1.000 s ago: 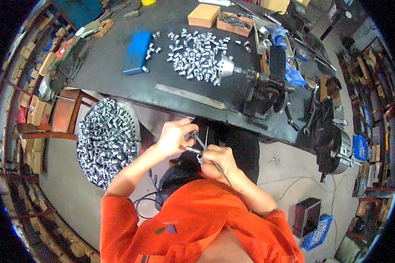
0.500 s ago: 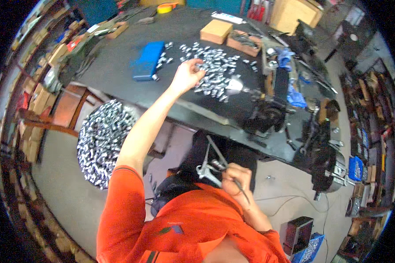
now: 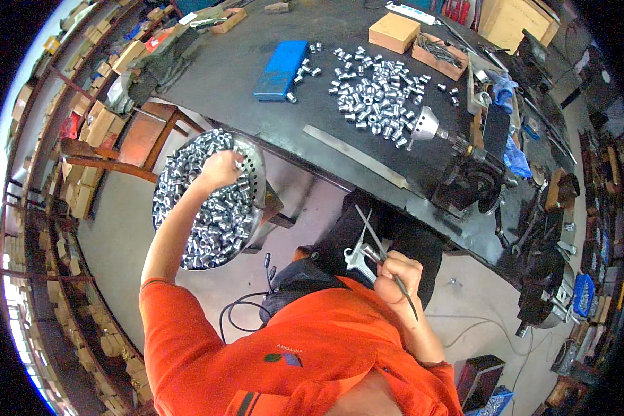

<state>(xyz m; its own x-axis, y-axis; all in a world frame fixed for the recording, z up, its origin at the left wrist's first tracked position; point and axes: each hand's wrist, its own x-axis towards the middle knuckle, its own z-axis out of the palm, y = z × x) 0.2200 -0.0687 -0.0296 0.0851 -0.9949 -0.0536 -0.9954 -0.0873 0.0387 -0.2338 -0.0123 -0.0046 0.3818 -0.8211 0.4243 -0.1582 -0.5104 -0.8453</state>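
1. In the head view, at the left of the torso, the left hand [image 3: 220, 170] is at the upper right part of the perforated metal pan [image 3: 258, 166]. Metal sleeves [image 3: 215, 236] lie beneath and around its fingers, mostly toward the lower left; their long axes point in mixed directions.
2. The left fingers are curled inward. A bright spot shows at the fingertips; whether a sleeve is gripped cannot be told.
3. The left hand is the nearer one to the pan. The right hand [image 3: 400, 277] is well apart from it, in front of the torso.
4. The right fingers are clenched around a slim file-like rod [image 3: 370, 231], its long axis running from upper left to lower right through the fist. A pale grey metal tool [image 3: 358, 262] and a single cylindrical sleeve [image 3: 371, 252] are also at that grip; the sleeve slopes down toward the fingers.
5. Difference noted: half a second ago the left hand is at the sleeve heap [image 3: 374, 100] on the workbench [image 3: 222, 87]; now it is at the pan. The right hand retains its rod and tool.
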